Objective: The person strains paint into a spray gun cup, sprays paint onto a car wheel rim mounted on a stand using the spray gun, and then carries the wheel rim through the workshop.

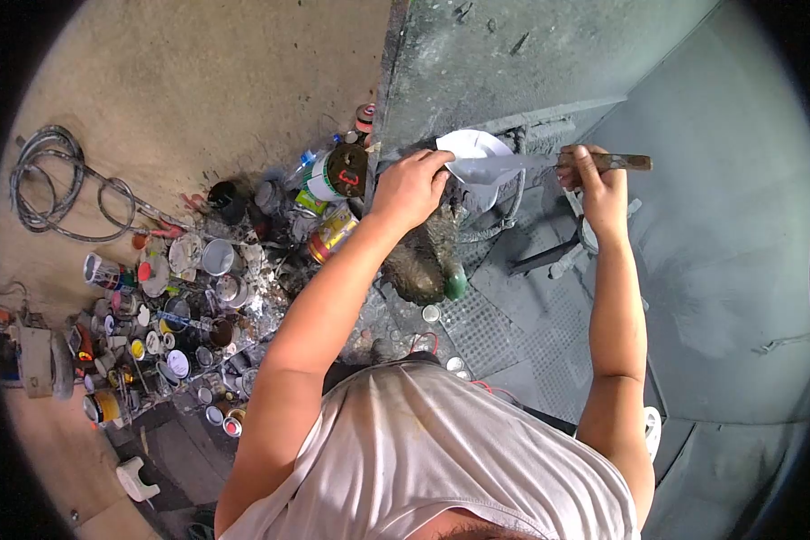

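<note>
My left hand (412, 189) pinches the near-left rim of a white cone-shaped cup or funnel (472, 144); its exact kind is hard to make out. In my right hand (594, 180) is a long-bladed spatula (634, 162) with a worn wooden handle. Its pale grey blade stretches leftward across the white cup, and the tip comes close to my left fingers. Below the cup is a dark, paint-crusted lump (418, 261) with a green rounded end (455, 283). What lies inside the cup is not clearly visible.
Several paint cans and cups (178, 363) crowd the left side. A larger bucket with a brown lid (337, 173) stands left of my left hand. A coiled hose (49, 180) lies far left. A grey panel (531, 54) rises ahead, and a dark bar (544, 256) sticks out below.
</note>
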Motion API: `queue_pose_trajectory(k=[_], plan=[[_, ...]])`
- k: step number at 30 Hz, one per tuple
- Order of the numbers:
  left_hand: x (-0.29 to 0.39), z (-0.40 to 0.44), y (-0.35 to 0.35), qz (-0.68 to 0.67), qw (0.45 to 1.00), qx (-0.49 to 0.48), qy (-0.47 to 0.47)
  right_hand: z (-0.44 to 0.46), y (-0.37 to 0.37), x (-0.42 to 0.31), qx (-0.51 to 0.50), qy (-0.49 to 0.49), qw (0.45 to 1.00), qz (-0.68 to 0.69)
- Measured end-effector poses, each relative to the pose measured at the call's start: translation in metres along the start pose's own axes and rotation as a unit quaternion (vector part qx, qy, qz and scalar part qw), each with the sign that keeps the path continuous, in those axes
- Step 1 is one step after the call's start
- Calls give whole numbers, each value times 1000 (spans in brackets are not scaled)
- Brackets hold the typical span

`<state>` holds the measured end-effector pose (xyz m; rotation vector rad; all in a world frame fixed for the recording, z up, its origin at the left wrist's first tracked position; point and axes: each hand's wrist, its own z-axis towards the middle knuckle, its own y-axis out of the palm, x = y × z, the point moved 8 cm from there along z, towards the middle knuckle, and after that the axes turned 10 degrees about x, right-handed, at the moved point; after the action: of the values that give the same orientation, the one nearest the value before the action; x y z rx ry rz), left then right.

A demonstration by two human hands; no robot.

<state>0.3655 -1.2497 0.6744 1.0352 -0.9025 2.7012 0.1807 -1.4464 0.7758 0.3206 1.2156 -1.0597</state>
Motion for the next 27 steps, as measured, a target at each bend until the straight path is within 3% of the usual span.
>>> queue_pose_trajectory(k=[4,12,19,22,27], plan=[[1,0,-3,-8,999,26,17,3,-12,-7,33,-16,999,0],[3,4,-7,-7,999,38,37,-4,8,6,-28,-20,998,-54],[7,1,-10,-1,998,41,38,0,-10,4,43,-17,999,12],[8,0,-11,1,1000,24,19,0,-15,-10,62,-45,997,-21],[3,-1,-7,12,1000,18,16,-1,-1,4,-13,-53,996,-73]])
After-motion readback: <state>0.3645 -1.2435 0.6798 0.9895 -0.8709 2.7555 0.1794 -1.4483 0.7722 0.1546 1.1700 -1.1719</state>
